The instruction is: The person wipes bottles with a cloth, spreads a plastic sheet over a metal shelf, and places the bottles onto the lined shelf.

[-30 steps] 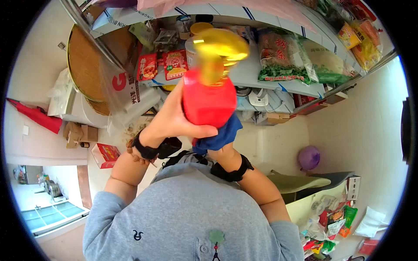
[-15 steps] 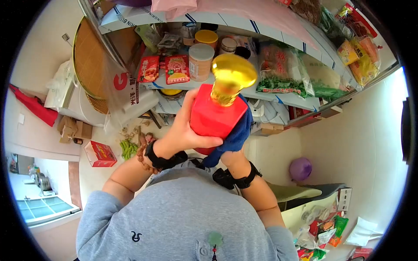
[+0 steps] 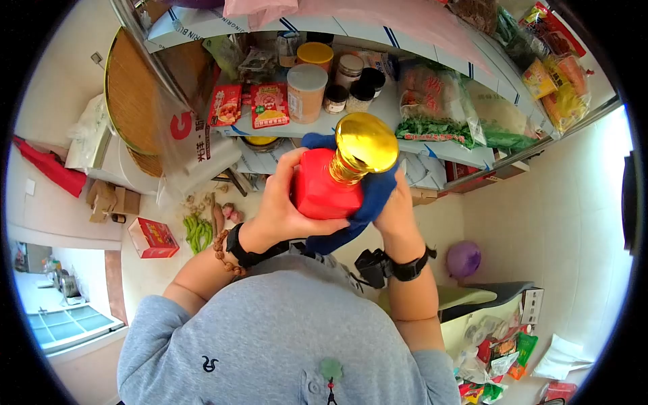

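A red bottle [image 3: 320, 192] with a wide, shiny gold cap [image 3: 368, 142] is held up in front of my chest, its cap tilted toward the upper right. My left hand [image 3: 275, 212] wraps around the left side and lower edge of the bottle, thumb across its near face. A dark blue cloth [image 3: 372, 208] lies against the bottle's right side, with parts showing behind the cap and below the bottle. My right hand [image 3: 398, 212] presses the cloth from the right; its fingertips are partly hidden behind the cloth.
Beyond the bottle is a shelf [image 3: 260, 135] with jars, red packets [image 3: 270, 106] and bagged greens [image 3: 439, 111]. Green peppers [image 3: 198, 233] and a red box [image 3: 154, 238] are on the floor at left. A purple balloon [image 3: 464, 259] is at right, above a pile of packages [image 3: 503, 351].
My right hand has moved from beneath the bottle up along its right side with the cloth. The bottle has lowered slightly, still in my left hand, and several small jars behind it now show.
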`<move>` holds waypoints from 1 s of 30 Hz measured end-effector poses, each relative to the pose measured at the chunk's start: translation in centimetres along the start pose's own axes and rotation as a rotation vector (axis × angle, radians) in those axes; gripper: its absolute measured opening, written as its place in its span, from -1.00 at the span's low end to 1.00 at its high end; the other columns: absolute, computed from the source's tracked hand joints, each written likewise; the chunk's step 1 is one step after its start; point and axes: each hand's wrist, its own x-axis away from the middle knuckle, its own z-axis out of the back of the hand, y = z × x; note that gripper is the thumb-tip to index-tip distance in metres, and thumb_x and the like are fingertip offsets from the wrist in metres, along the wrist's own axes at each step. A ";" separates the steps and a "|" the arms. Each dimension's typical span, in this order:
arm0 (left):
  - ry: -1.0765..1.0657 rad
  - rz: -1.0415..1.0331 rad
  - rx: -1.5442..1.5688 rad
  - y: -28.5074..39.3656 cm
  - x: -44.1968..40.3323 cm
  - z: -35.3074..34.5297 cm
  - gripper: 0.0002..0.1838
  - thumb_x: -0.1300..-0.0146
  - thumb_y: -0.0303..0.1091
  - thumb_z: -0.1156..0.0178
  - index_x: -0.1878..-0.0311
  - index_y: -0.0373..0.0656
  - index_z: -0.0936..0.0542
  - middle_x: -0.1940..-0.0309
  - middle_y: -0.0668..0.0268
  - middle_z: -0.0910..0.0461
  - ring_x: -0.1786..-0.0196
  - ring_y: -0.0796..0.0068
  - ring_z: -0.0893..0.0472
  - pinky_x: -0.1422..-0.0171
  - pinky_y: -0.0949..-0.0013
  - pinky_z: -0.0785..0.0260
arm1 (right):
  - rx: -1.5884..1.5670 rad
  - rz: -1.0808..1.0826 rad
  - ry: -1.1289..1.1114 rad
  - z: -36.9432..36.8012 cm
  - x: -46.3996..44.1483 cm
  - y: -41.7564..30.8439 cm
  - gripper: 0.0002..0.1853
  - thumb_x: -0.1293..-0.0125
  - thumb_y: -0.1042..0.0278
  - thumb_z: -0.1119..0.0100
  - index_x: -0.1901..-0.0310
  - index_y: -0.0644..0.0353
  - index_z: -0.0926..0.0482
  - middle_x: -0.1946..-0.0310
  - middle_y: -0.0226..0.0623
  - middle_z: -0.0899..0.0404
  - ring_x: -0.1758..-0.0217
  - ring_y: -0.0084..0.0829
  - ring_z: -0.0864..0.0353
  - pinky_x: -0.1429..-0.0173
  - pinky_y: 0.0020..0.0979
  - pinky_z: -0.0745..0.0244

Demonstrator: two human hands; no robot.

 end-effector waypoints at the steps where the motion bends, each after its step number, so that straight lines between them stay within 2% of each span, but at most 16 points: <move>1: -0.004 0.001 -0.012 -0.3 0.1 -0.1 0.07 0.39 -0.16 -0.64 -0.22 -0.19 -0.21 0.05 0.17 -0.52 0.01 0.38 -0.57 -0.09 0.32 -0.41 | -0.044 -0.149 -0.024 0.3 -1.0 -0.7 -0.61 -0.40 0.48 0.07 -0.24 0.33 -0.29 -0.18 -0.19 -0.40 -0.22 -0.40 -0.39 -0.32 -0.34 -0.27; 2: -0.009 0.003 -0.024 -0.8 0.2 -0.1 0.07 0.39 -0.16 -0.64 -0.22 -0.19 -0.21 0.05 0.17 -0.52 0.00 0.37 -0.57 -0.10 0.32 -0.41 | -0.087 -0.297 -0.046 0.5 -2.2 -2.0 -0.60 -0.41 0.47 0.06 -0.25 0.33 -0.28 -0.19 -0.19 -0.40 -0.22 -0.40 -0.39 -0.33 -0.33 -0.26; 4: -0.035 0.030 -0.015 -0.7 -0.1 -0.1 0.05 0.36 -0.19 -0.64 -0.22 -0.18 -0.21 0.04 0.17 -0.52 -0.01 0.39 -0.56 -0.11 0.32 -0.41 | -0.200 -0.474 0.058 0.1 -2.6 -2.4 -0.60 -0.39 0.50 0.04 -0.24 0.32 -0.30 -0.15 -0.21 -0.44 -0.18 -0.38 -0.44 -0.30 -0.30 -0.31; 7: -0.019 0.035 0.088 0.0 -1.0 0.1 0.02 0.32 -0.25 -0.63 -0.22 -0.19 -0.20 0.05 0.18 -0.53 0.00 0.42 -0.57 -0.11 0.33 -0.42 | 0.348 0.175 0.137 -2.5 -0.7 0.1 -0.58 -0.30 0.42 -0.09 -0.18 0.31 -0.36 -0.12 -0.11 -0.45 -0.17 -0.32 -0.45 -0.26 -0.26 -0.33; 8: -0.031 0.028 0.099 0.8 -1.3 0.2 -0.02 0.27 -0.32 -0.60 -0.22 -0.19 -0.19 0.03 0.18 -0.53 -0.02 0.43 -0.56 -0.12 0.34 -0.42 | 0.604 0.475 -0.090 -1.8 -1.7 -0.5 -0.43 -0.21 0.29 -0.16 -0.23 0.33 -0.30 -0.22 0.02 -0.33 -0.30 -0.19 -0.34 -0.33 -0.24 -0.22; 11: 0.090 0.074 0.098 -0.3 -1.4 -0.3 -0.05 0.23 -0.35 -0.58 -0.22 -0.19 -0.18 0.01 0.17 -0.52 -0.04 0.41 -0.56 -0.12 0.33 -0.43 | 0.943 0.449 0.072 -3.3 -0.4 0.0 -0.32 -0.15 0.20 -0.14 -0.27 0.35 -0.22 -0.25 0.10 -0.25 -0.37 -0.06 -0.23 -0.37 -0.21 -0.13; 12: 0.137 0.109 0.086 0.1 -1.6 -0.6 -0.08 0.19 -0.39 -0.56 -0.22 -0.18 -0.19 -0.01 0.17 -0.50 -0.06 0.39 -0.55 -0.13 0.33 -0.42 | 0.967 0.467 0.061 -3.1 0.3 0.6 -0.30 -0.19 0.28 -0.09 -0.31 0.42 -0.13 -0.29 0.13 -0.21 -0.37 0.08 -0.18 -0.41 -0.14 -0.05; 15: 0.176 0.130 0.125 0.5 -2.2 -0.3 -0.09 0.18 -0.39 -0.56 -0.21 -0.18 -0.19 -0.04 0.16 -0.49 -0.07 0.39 -0.54 -0.14 0.32 -0.41 | 0.533 0.269 0.086 -3.2 0.8 3.7 -0.28 -0.20 0.31 -0.07 -0.33 0.47 -0.07 -0.31 0.18 -0.16 -0.39 0.16 -0.12 -0.44 -0.07 0.03; 17: 0.221 0.174 0.299 1.0 -3.2 0.0 -0.09 0.19 -0.39 -0.56 -0.21 -0.17 -0.19 -0.06 0.18 -0.46 -0.08 0.38 -0.53 -0.16 0.29 -0.40 | 0.559 0.266 -0.001 -2.9 0.9 4.1 -0.31 -0.30 0.27 0.01 -0.35 0.45 -0.01 -0.35 0.14 -0.07 -0.42 0.06 -0.07 -0.45 -0.11 0.07; 18: 0.256 0.159 0.325 1.4 -3.8 0.3 -0.09 0.19 -0.39 -0.56 -0.21 -0.17 -0.19 -0.06 0.18 -0.45 -0.07 0.38 -0.53 -0.16 0.28 -0.41 | 0.597 0.282 0.040 -2.6 1.2 5.9 -0.32 -0.34 0.20 0.05 -0.36 0.40 0.00 -0.34 0.06 -0.11 -0.41 -0.08 -0.12 -0.43 -0.18 0.00; 20: 0.276 0.109 0.396 2.1 -5.3 1.2 -0.12 0.15 -0.38 -0.53 -0.21 -0.16 -0.19 -0.04 0.20 -0.46 -0.05 0.38 -0.53 -0.15 0.27 -0.41 | 0.662 0.315 0.047 -1.9 1.7 8.1 -0.31 -0.37 0.15 0.04 -0.37 0.36 0.02 -0.31 0.00 -0.18 -0.39 -0.22 -0.17 -0.42 -0.24 -0.07; 22: 0.287 0.122 0.467 2.6 -6.0 1.4 -0.14 0.12 -0.39 -0.51 -0.22 -0.16 -0.20 -0.05 0.21 -0.45 -0.06 0.38 -0.53 -0.15 0.27 -0.41 | 0.592 0.329 0.127 -2.6 1.0 7.1 -0.33 -0.35 0.18 0.00 -0.35 0.38 -0.04 -0.29 0.01 -0.22 -0.37 -0.21 -0.21 -0.40 -0.23 -0.09; 25: 0.287 0.152 0.557 4.0 -6.5 1.4 -0.14 0.10 -0.40 -0.50 -0.25 -0.17 -0.19 -0.07 0.22 -0.44 -0.08 0.39 -0.51 -0.16 0.28 -0.40 | 0.982 0.588 0.146 -3.1 -0.6 2.7 -0.41 -0.27 0.25 -0.11 -0.25 0.38 -0.24 -0.21 0.07 -0.33 -0.28 -0.08 -0.32 -0.35 -0.18 -0.18; 27: 0.252 0.129 0.528 4.1 -6.5 1.6 -0.11 0.12 -0.39 -0.51 -0.26 -0.18 -0.18 -0.08 0.22 -0.44 -0.10 0.39 -0.49 -0.19 0.27 -0.37 | 0.784 0.481 -0.004 -4.0 -2.0 -0.8 -0.43 -0.22 0.21 -0.14 -0.20 0.35 -0.32 -0.14 0.12 -0.39 -0.22 0.14 -0.34 -0.36 -0.06 -0.14; 28: 0.211 0.079 0.469 3.7 -6.1 1.4 -0.05 0.18 -0.38 -0.54 -0.28 -0.18 -0.17 -0.10 0.23 -0.42 -0.12 0.40 -0.47 -0.24 0.26 -0.33 | 0.697 0.389 0.010 -3.2 -2.5 -0.6 -0.51 -0.24 0.26 -0.14 -0.16 0.30 -0.38 -0.06 -0.08 -0.50 -0.11 -0.03 -0.48 -0.28 -0.16 -0.29; 30: 0.186 0.058 0.492 3.8 -6.0 1.3 0.00 0.23 -0.36 -0.57 -0.29 -0.17 -0.16 -0.10 0.24 -0.41 -0.15 0.40 -0.45 -0.26 0.25 -0.31 | 0.295 0.081 -0.030 -1.6 -2.2 0.0 -0.55 -0.30 0.23 -0.07 -0.16 0.28 -0.38 -0.06 -0.14 -0.51 -0.09 -0.12 -0.51 -0.24 -0.24 -0.34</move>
